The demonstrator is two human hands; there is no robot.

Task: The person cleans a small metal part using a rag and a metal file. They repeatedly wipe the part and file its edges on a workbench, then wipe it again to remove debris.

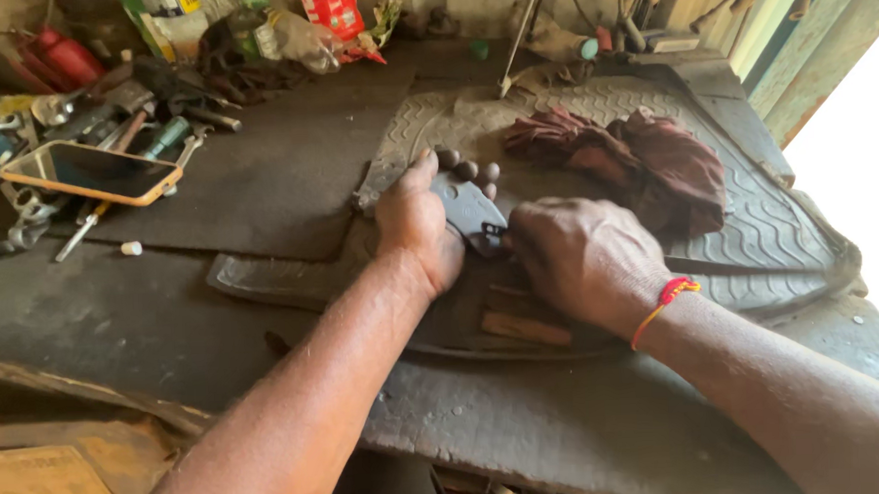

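Head view. We count two bare hands over one dark, worn workbench (259,186). Our left hand (419,233) grasps one dark grey, flat, wedge-shaped metal part (467,208): the thumb lies on its left edge and the fingertips (466,169) curl over its far edge. The part rests on one grey ribbed rubber mat (755,233), near the middle of the bench. Our right hand (583,256) is closed and pressed against the near right end of the same part; whatever it pinches is hidden under the knuckles, so we cannot tell what it holds. One red and yellow thread band (664,301) circles the right wrist.

One crumpled dark red cloth (643,159) lies on the mat, just beyond the right hand. One brown wooden strip (527,327) lies near the mat's front edge, below the hands.

At the left we count one flat phone with an orange rim (90,171), screen up, on a heap of metal hand tools (137,117); their number cannot be told. One small white cylinder (130,249) lies apart from them.

Packages stand along the far edge: one red rectangular pouch (332,10) and one clear crumpled plastic bag (302,41) beside it. Their labels are too small to make out.
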